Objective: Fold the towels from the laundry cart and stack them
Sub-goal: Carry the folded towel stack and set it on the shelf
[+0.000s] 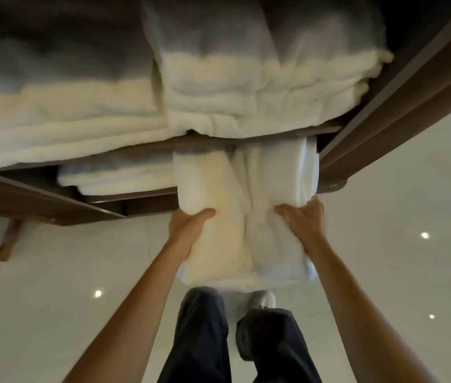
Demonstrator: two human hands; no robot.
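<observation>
1. The left hand point(188, 230) is gripping the near left side of the folded towel bundle point(235, 244), thumb lying on top and the fingers hidden beneath.
2. The right hand point(304, 222) is clasping the bundle's right edge, thumb pressing into the cloth.
3. The bundle is hanging above the glossy floor point(384, 258), its far end reaching in under the upper shelf board point(149, 143).
4. The upper towel stacks point(260, 92) are sitting on that board, and a lower towel stack point(116, 172) is lying just left of the bundle.
</observation>
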